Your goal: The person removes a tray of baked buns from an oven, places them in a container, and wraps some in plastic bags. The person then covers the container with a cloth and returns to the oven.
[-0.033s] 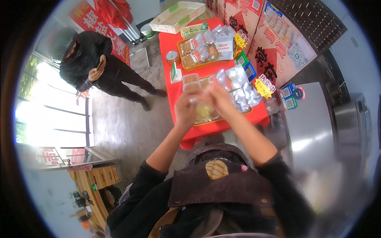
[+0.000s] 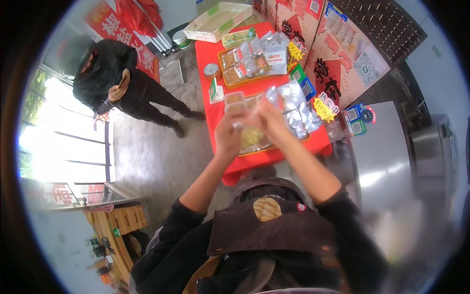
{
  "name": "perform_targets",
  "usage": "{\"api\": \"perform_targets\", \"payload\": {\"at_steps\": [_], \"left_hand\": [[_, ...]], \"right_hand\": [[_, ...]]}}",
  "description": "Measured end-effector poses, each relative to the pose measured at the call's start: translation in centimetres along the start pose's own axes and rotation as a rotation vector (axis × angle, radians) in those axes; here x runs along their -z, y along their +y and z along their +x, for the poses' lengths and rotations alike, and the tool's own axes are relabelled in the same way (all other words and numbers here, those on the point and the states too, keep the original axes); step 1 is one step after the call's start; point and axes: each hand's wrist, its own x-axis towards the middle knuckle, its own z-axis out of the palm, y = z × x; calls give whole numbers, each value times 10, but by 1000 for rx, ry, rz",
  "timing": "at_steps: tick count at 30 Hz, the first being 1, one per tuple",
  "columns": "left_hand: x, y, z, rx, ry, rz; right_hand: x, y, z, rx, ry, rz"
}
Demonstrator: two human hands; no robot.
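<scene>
Two hands close together over the red bench [image 2: 208, 51]

At far left, we see a person [image 2: 110, 56] in dark clothing. On the bench, a clear tub [image 2: 235, 99] lies just beyond our left hand [image 2: 230, 130]; we cannot tell if they touch. That hand is curled, its fingertips too blurred to show whether it pinches anything. A yellowish pack [image 2: 251, 139] lies below, between our hands. Our right hand [image 2: 272, 120] bends inward, its grip equally unclear to us. Silver pouches [image 2: 293, 93] lie just right of it.
</scene>
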Motion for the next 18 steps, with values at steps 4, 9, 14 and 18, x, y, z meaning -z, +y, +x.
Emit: {"api": "perform_targets", "payload": {"at_steps": [4, 9, 14, 18], "left_hand": [[-9, 7, 13, 135, -9, -105], [-39, -5, 34, 44, -94, -103], [-68, -21, 69, 98, -181, 142], [-94, -9, 83, 109, -215, -46]], "right_hand": [[10, -11, 11, 42, 105, -205], [27, -52, 13, 125, -132, -808], [50, -98, 24, 282, -210, -979], [71, -127, 30, 238, -213, -953]]}}
